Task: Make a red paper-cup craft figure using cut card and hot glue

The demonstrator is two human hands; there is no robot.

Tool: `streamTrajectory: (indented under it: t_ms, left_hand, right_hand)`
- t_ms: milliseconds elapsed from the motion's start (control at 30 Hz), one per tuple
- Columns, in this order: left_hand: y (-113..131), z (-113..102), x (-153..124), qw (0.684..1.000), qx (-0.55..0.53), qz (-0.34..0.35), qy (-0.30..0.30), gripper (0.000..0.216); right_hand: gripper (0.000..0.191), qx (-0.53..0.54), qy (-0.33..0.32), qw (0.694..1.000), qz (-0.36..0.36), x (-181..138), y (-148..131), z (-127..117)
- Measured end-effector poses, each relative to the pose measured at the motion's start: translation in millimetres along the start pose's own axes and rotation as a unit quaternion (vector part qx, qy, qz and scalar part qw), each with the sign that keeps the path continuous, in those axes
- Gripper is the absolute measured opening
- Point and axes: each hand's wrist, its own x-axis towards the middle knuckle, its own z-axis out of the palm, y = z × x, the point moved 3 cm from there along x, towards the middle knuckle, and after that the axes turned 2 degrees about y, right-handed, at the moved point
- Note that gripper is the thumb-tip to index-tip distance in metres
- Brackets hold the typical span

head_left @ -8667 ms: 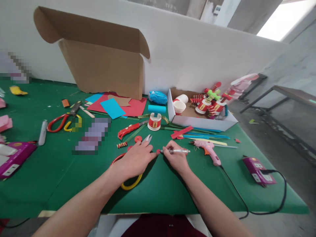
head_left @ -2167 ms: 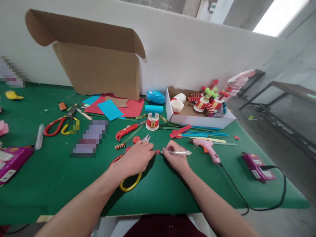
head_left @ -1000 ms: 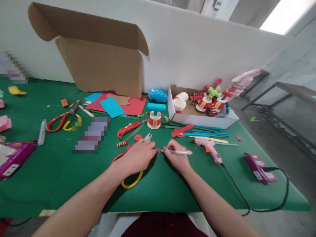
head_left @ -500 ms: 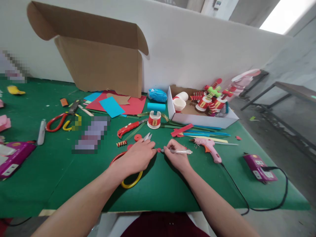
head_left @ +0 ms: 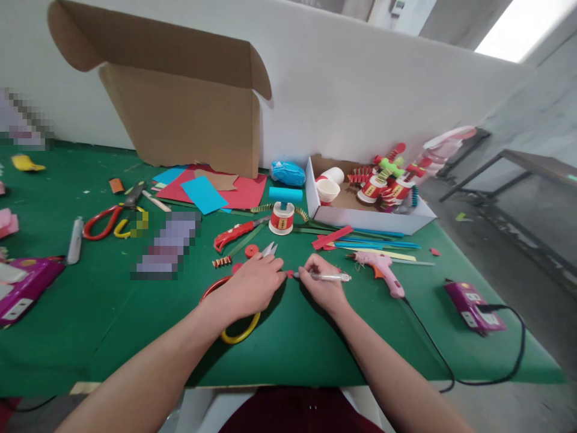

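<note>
My right hand (head_left: 323, 279) is closed round a clear-barrelled pen (head_left: 331, 277), its tip at a small red paper piece (head_left: 290, 273). From the left, the fingertips of my left hand (head_left: 259, 281) are pressed together at the edge of that same piece. Under my left hand lies a pair of scissors (head_left: 242, 332) with red and yellow handles, blades showing beyond the knuckles. A red paper disc (head_left: 251, 251) rests just above the hand, and another red bit is partly covered. Farther back stands a paper-cup figure (head_left: 282, 221) with a blue tube on top and folded strip arms.
A pink glue gun (head_left: 381, 267) with a cord lies at right, near a purple power strip (head_left: 475, 307). A red utility knife (head_left: 234, 234), coloured paper (head_left: 205, 195) and paper strips (head_left: 378, 242) lie behind the hands. An open box (head_left: 374, 219) holds cups and figures.
</note>
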Motion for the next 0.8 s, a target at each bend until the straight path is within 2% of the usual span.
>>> streamTrajectory:
  t_ms: [800]
  left_hand:
    - [0.2,0.8,-0.2,1.000,0.005,0.002,0.000,0.025]
  right_hand:
    - [0.020,0.000,-0.005,1.000,-0.001,-0.2,1.9,0.4]
